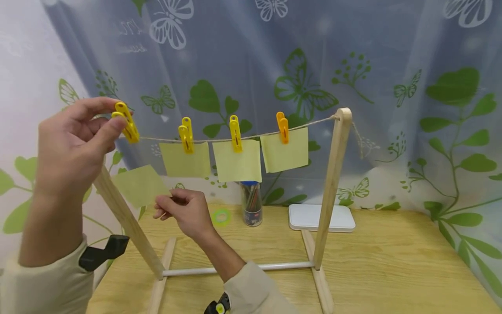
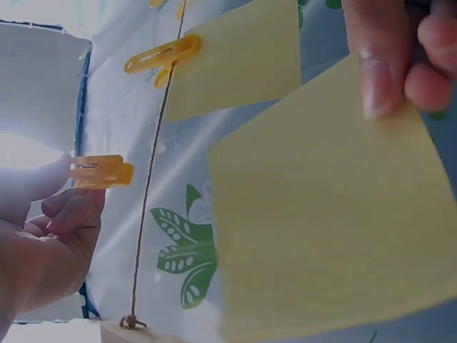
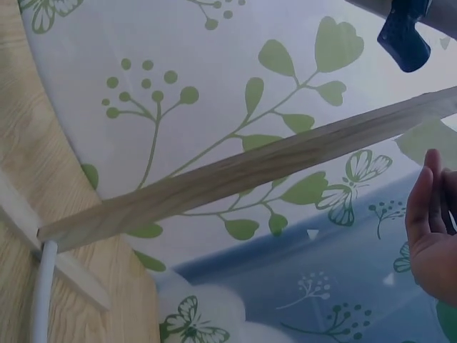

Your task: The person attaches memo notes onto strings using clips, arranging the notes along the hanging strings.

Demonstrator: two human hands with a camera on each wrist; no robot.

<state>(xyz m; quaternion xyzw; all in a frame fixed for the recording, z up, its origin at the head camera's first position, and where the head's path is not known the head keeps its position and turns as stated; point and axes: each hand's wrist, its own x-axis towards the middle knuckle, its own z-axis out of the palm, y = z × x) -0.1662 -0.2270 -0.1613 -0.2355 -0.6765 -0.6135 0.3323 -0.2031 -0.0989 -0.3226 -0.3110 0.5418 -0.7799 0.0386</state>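
Observation:
My left hand (image 1: 72,148) pinches a yellow clothespin (image 1: 127,124) by its handles near the left end of the string. The left wrist view shows this clothespin (image 2: 103,171) apart from the string (image 2: 151,157). Lower down, my right hand (image 1: 188,213) pinches a yellow paper note (image 1: 139,185) at its right corner, below the string. Three more notes hang in a row, each under its own clip: the left note (image 1: 186,163), the middle note (image 1: 237,161) and the right note (image 1: 286,152), whose clothespin (image 1: 282,128) is more orange.
A wooden frame with a left post (image 1: 125,218), a right post (image 1: 333,187) and a white crossbar (image 1: 274,266) stands on the wooden table (image 1: 392,261). Behind it are a pen holder (image 1: 252,207), a roll of tape (image 1: 222,217), a white case (image 1: 341,218) and a patterned curtain (image 1: 243,52).

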